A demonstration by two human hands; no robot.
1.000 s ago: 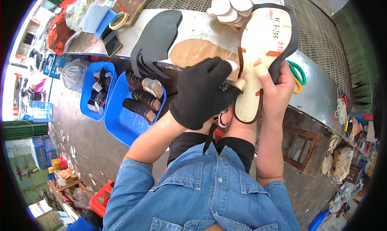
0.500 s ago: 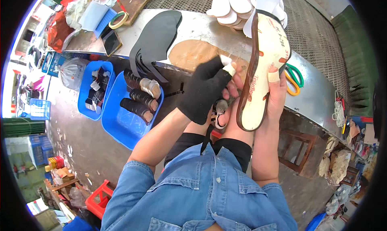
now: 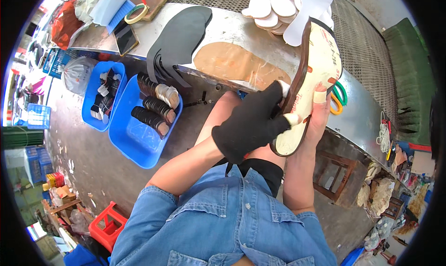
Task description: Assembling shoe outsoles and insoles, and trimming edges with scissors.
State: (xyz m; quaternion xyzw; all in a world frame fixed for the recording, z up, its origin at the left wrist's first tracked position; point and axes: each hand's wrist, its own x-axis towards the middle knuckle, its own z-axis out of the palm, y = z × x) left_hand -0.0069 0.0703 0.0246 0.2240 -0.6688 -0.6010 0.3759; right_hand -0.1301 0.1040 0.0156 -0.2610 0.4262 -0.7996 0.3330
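Observation:
A cream insole (image 3: 320, 57) with a dark brown edge and small reddish-brown tabs is held tilted above my lap, its pale face toward me. My right hand (image 3: 318, 112) grips its right side from below, the taped thumb on the pale face. In a black fingerless glove, my left hand (image 3: 253, 124) closes on the insole's left edge. Its taped thumb lies on the pale face and another taped fingertip is by the rim; the other fingers are hidden. Beyond the hands, a brown sole-shaped sheet (image 3: 232, 64) lies on the metal bench (image 3: 227, 24).
Black cut pieces (image 3: 181, 38) overhang the bench edge at left. White insoles (image 3: 274, 3) are piled at the back. Green-and-yellow-handled scissors (image 3: 340, 94) lie right of the insole. Lower left stand a blue bin (image 3: 134, 150) with strap stacks and a smaller blue bin (image 3: 88, 105).
My left hand has moved right and down, from apart from the insole to its left edge. The insole has shifted slightly right in the picture.

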